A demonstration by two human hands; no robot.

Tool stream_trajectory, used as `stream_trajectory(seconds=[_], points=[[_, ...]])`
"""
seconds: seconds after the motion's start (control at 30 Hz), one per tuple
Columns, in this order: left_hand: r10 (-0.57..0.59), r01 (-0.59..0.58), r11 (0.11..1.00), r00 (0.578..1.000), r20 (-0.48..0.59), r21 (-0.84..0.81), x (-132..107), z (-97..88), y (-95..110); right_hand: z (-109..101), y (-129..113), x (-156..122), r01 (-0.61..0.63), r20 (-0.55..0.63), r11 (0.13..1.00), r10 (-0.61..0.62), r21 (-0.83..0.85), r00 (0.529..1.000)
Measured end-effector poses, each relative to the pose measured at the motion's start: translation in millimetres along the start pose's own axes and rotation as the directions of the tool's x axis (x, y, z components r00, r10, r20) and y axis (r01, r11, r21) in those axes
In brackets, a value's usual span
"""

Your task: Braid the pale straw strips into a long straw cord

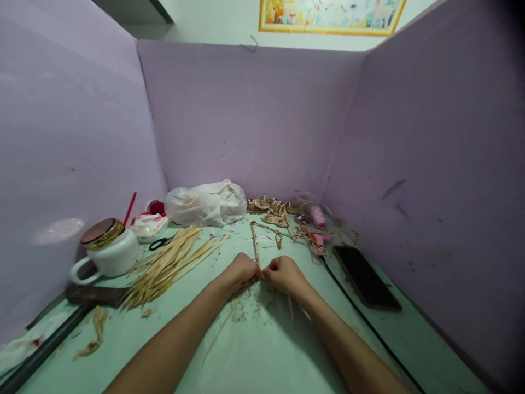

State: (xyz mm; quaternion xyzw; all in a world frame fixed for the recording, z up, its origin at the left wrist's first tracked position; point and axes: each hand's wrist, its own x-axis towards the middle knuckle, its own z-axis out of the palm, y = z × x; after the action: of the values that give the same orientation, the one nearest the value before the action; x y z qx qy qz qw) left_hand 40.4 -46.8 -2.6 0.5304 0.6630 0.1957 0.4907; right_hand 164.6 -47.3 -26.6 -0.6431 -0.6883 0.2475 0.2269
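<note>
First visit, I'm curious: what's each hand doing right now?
Left hand: closed, holding the cord.
Right hand: closed, pinching at the cord's near end.

Head cam looks fwd & down over table [254,368], fairly close; L hand [241,272] & R hand [286,274] nr ctr, back panel [254,117] upper ctr.

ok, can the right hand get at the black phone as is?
Probably yes: only the black cable lies between the right hand and the phone, though that hand seems busy at the near end of the braided cord.
</note>
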Motion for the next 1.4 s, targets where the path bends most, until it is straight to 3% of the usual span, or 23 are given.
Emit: stream_trajectory(seconds=[0.13, 0.33, 0.43, 0.6, 0.73, 0.83, 0.9, 0.97, 1.07, 1.13, 1.27, 1.4], points=[[-0.039, 0.04, 0.998, 0.999, 0.017, -0.055, -2.1, -2.1, 1.1, 1.9, -7.7, -6.0, -0.042, 0.023, 0.999, 0.041, 0.027, 0.999], [-0.082, 0.091, 0.989, 0.994, 0.075, -0.12, 4.0, -9.7, -5.7, 2.9, -27.4, -26.4, 0.158, -0.073, 0.967, -0.175, -0.2, 0.982], [-0.051, 0.068, 0.988, 0.991, 0.12, -0.14, 10.0, -11.7, -12.3, 3.9, -32.1, -31.2, 0.183, -0.047, 0.937, -0.206, -0.297, 0.978], [0.086, -0.065, 0.984, 0.989, 0.119, -0.165, 14.2, -11.3, -18.5, 3.5, -35.7, -35.1, 0.2, 0.003, 0.914, -0.212, -0.352, 0.977], [0.136, -0.105, 0.978, 0.976, 0.168, -0.179, 15.5, -12.1, -19.8, -6.8, -28.9, -27.3, 0.156, 0.004, 0.969, -0.158, -0.193, 0.987], [0.168, -0.125, 0.968, 0.967, 0.192, -0.218, 15.6, -14.2, -19.8, -14.3, -17.9, -13.6, 0.093, -0.167, 0.996, -0.092, 0.0, 0.982], [0.188, -0.135, 0.962, 0.959, 0.213, -0.237, 15.6, -15.6, -19.8, -14.0, -12.5, -5.9, 0.066, -0.189, 0.981, -0.03, 0.182, 0.982], [0.185, -0.13, 0.961, 0.958, 0.218, -0.242, 15.5, -16.3, -19.8, -8.2, -11.3, -2.6, -0.016, -0.033, 0.909, 0.033, 0.416, 0.999], [0.172, -0.122, 0.964, 0.964, 0.205, -0.238, 15.0, -16.0, -19.2, 5.9, -14.7, -4.4, -0.193, 0.23, 0.753, 0.057, 0.629, 0.971], [0.163, -0.119, 0.967, 0.968, 0.19, -0.224, 13.9, -15.2, -18.2, 14.1, -15.3, -5.9, -0.206, 0.238, 0.744, 0.065, 0.636, 0.969], [0.179, -0.148, 0.972, 0.969, 0.17, -0.18, 9.9, -13.8, -14.7, 22.5, -7.2, -2.4, -0.156, 0.134, 0.817, 0.097, 0.555, 0.986], [0.214, -0.206, 0.976, 0.967, 0.138, -0.07, 6.8, -14.8, -11.4, 23.3, -0.2, 2.3, -0.163, 0.141, 0.828, 0.103, 0.536, 0.985]])
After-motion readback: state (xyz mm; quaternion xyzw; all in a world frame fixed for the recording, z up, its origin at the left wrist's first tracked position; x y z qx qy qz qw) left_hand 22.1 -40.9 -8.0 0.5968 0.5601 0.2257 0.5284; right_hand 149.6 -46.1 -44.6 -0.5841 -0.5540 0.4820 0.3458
